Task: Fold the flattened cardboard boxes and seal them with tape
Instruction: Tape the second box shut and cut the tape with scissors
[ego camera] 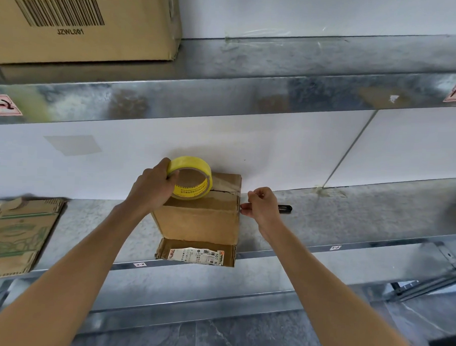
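The left hand (153, 188) is gripping the yellow tape roll (191, 179) with curled fingers atop the small cardboard box (201, 218), which is sitting on the metal shelf (350, 214). The right hand (262, 205) is curling its fingers at the box's right edge; whether they are grasping anything is unclear.

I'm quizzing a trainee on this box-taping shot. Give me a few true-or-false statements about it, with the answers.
1. The left hand grips a yellow tape roll on top of the small cardboard box. True.
2. The box's front flap is taped shut. False: it hangs open, showing a shipping label.
3. Flattened cardboard lies on the metal shelf, left of the box. True.
4. The right hand rests on the tape roll. False: it is at the box's right edge.
5. The barcoded carton shares the small box's shelf. False: it stands on the upper shelf.
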